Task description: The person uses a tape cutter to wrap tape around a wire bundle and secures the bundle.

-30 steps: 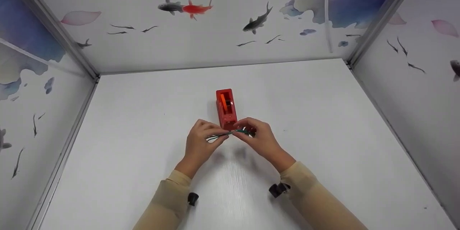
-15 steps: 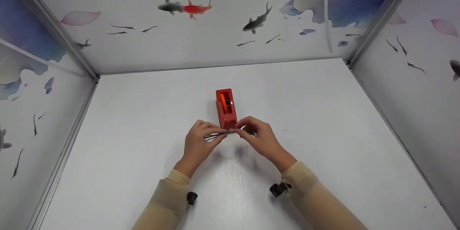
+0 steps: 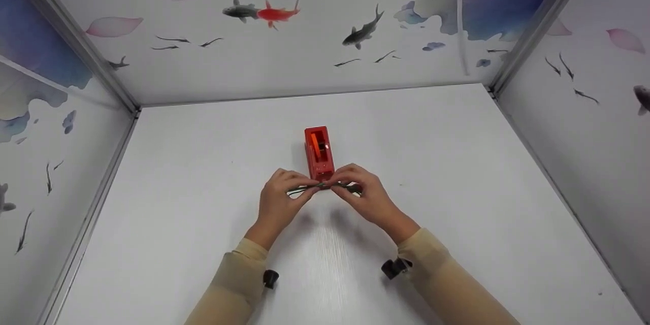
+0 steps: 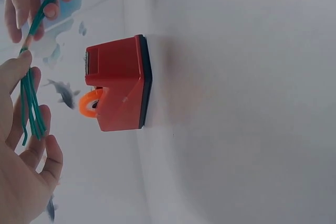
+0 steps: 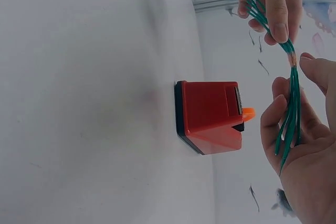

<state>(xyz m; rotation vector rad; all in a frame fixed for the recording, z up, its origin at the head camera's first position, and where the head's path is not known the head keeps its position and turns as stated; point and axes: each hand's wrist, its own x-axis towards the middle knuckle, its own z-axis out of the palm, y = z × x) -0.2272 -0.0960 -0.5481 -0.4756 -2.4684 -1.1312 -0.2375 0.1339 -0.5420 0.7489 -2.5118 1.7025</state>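
Note:
Both hands hold a bundle of thin green wires (image 5: 294,90) in front of the tape dispenser, above the white tabletop. A tan, tape-like band (image 5: 292,59) wraps the bundle's middle, between the two hands. My left hand (image 3: 278,197) pinches the bundle on one side of the band with thumb and fingers. On the other side, my right hand (image 3: 369,195) has its thumb and curled fingers around the strands. Loose wire ends (image 4: 34,116) fan out past the left fingers. The red tape dispenser (image 3: 319,155), with an orange roll (image 4: 90,103), stands just beyond the fingertips.
White panels printed with fish and petals enclose the white tabletop (image 3: 203,152) at the back (image 3: 304,61) and sides. Metal rails (image 3: 548,25) run along the corners. A black wrist camera (image 3: 393,268) sits at the right sleeve.
The fingertips shift slightly along the bundle around its middle, and the left hand edges a little leftward. The dispenser stays in place.

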